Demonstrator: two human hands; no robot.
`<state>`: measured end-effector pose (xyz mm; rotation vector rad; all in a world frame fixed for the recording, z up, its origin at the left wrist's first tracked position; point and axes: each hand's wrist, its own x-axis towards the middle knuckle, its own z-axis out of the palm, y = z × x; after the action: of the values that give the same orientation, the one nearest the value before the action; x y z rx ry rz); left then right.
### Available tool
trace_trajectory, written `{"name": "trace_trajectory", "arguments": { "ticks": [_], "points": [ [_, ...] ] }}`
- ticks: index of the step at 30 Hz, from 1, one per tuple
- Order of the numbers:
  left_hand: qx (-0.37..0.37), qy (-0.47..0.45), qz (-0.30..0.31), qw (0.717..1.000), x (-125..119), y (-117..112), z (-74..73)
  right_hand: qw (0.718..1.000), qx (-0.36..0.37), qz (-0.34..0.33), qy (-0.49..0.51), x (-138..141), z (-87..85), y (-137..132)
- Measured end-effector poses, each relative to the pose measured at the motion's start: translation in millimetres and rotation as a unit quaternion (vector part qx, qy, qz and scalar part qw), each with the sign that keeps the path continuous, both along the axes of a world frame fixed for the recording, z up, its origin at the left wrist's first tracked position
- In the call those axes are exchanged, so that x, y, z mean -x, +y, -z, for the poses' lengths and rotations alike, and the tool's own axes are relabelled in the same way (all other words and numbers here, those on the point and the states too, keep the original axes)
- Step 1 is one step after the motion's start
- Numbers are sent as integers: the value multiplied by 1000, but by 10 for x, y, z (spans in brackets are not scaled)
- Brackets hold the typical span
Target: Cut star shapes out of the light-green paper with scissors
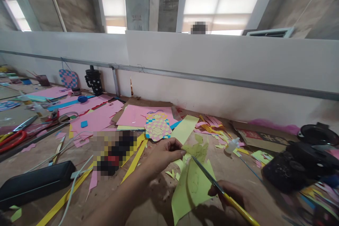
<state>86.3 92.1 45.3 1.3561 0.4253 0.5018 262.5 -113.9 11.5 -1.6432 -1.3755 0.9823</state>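
Observation:
My left hand (162, 155) pinches the top edge of a yellow-green paper sheet (192, 187) and holds it up over the table. My right hand (233, 194) grips yellow-handled scissors (212, 180) at the lower right. Their blades run up and left into the sheet, near a drawn outline. Small paper offcuts (172, 174) lie just under the sheet.
A woven pink-and-yellow paper piece (157, 126) lies on pink sheets (97, 116) behind my hands. A small glue bottle (232, 145), yellow strips (135, 160) and a black case (34, 183) lie around. Red-handled scissors (13, 139) sit far left; black objects (296, 164) crowd the right. A white partition (212, 60) backs the table.

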Motion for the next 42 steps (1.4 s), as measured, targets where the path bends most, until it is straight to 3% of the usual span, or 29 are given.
{"name": "trace_trajectory", "arguments": {
  "ticks": [11,15,21,26,32,37,42],
  "points": [
    [-19,-10,8,1000,36,38,-20,999,-34,28,-25,-54,164,2],
    [-16,-12,21,1000,21,54,25,995,-5,38,-88,-41,86,-3],
    [-26,-16,29,999,16,67,50,998,7,13,-65,20,-76,23],
    [-12,-21,26,999,28,61,41,992,24,26,-124,-41,-78,-21],
    [-12,-18,28,999,10,68,64,995,2,2,-104,-68,-55,-22],
    [-40,1,36,999,20,61,53,985,15,24,-169,-33,-103,-11],
    [-54,11,44,997,20,45,33,990,7,40,-134,39,-117,1]
  ]
}}
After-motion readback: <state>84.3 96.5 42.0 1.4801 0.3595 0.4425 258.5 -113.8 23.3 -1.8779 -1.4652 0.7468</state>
